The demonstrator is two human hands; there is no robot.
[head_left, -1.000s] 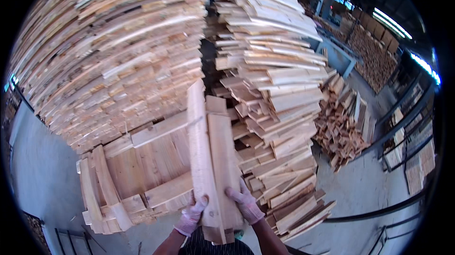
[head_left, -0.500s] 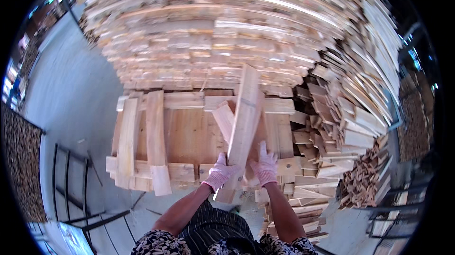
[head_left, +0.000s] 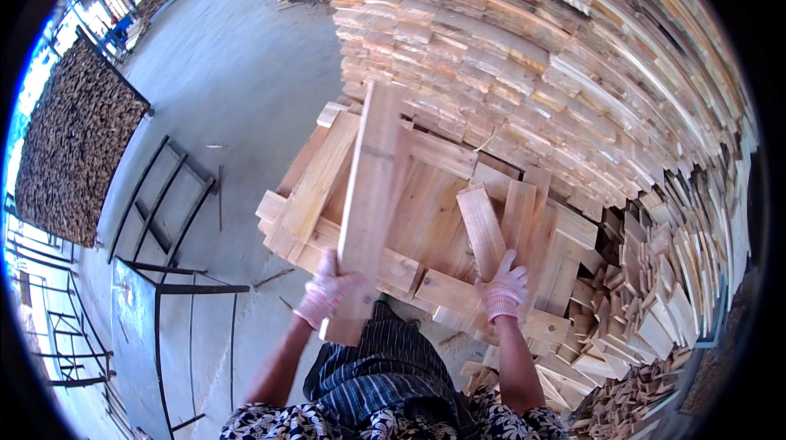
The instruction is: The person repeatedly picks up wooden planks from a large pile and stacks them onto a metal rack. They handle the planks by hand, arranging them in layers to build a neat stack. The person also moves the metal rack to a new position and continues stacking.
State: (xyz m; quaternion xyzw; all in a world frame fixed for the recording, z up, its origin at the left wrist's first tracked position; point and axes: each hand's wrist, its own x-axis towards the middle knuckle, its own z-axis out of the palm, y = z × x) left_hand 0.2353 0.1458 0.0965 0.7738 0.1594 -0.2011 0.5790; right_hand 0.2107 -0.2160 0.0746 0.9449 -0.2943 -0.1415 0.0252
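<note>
My left hand (head_left: 325, 288), in a pink-and-white knit glove, grips the lower part of a long wooden board (head_left: 368, 170). The board is raised over the left part of a low wooden platform (head_left: 430, 203). At the platform's right side, my right hand (head_left: 503, 288), gloved alike, is closed about the near end of a shorter board (head_left: 481, 227); its palm side is partly hidden. Other boards (head_left: 520, 215) lie just beyond that hand. A pale board (head_left: 315, 190) lies across the platform's left end, beside the raised board.
A tall stack of boards (head_left: 491, 55) rises behind the platform. Loose offcuts (head_left: 647, 301) are heaped at the right. Black metal frames (head_left: 168, 203) and a metal-edged table (head_left: 135, 317) stand on the grey floor (head_left: 246, 55) at left, near a stacked wood pile (head_left: 78, 141).
The view has turned left. My left hand has carried the long board to the platform's left part; my right hand has parted from it and taken hold of the shorter board.
</note>
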